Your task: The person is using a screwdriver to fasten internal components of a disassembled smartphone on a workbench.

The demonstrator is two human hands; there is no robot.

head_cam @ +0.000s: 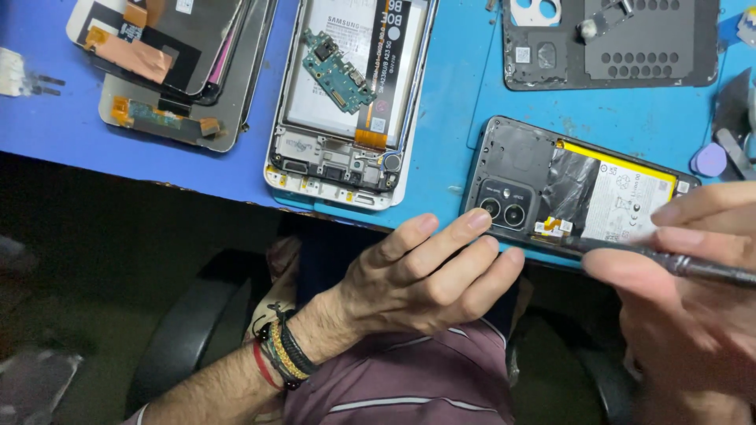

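**Back cover off, tool at the board of the dark phone**

I see the opened dark phone (579,189) lying at the near edge of the blue desk (449,102), towards its right end, slightly overhanging. Its back is already off: the battery with the yellow strip, the black film and the twin camera lenses are bare. I judge the opening step done and the inner work barely begun, since battery and camera block sit in place.

My left hand (425,271) rests its fingertips against the phone's near side, fingers loosely curled, gripping nothing. My right hand (693,291) is pinched shut around a thin dark screwdriver (677,264), its tip at the small orange connector on the phone's near rim.

Further back, another stripped phone (346,94) with a loose green board lies mid-desk, screen assemblies (169,67) stack at the left far corner, and a dark back cover (614,43) lies at the far right. None of them crowd the tool; only my own fingers hide part of the rim.
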